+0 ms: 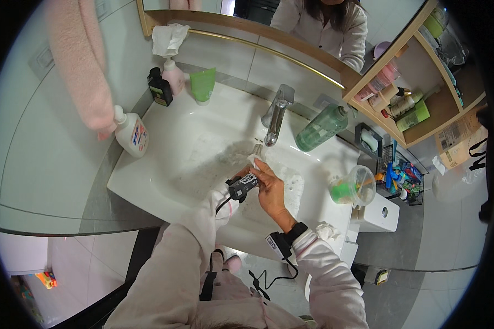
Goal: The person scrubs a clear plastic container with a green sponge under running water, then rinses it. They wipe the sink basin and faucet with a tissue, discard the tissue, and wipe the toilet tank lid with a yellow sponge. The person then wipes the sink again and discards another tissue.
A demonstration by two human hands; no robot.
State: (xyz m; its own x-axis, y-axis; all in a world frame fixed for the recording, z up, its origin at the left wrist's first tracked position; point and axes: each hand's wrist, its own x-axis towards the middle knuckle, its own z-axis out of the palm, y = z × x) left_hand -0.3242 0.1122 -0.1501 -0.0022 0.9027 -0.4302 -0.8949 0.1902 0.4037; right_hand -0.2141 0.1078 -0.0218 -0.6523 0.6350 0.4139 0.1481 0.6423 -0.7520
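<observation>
Both hands are close together over the white washbasin, just below the chrome faucet. Between the fingertips of my right hand is a small white piece of soft material; its exact kind is not clear. A stream of water runs at its far end. My left hand is next to it, largely hidden by a black strapped device on that wrist. My right wrist carries a similar black device with a cable. Shallow, bubbly water lies in the basin.
Along the rim stand a white pump bottle, a black bottle, a pink pump bottle, a green tube, a green bottle and a clear plastic cup. Crumpled tissue lies at right. A wooden cabinet juts out.
</observation>
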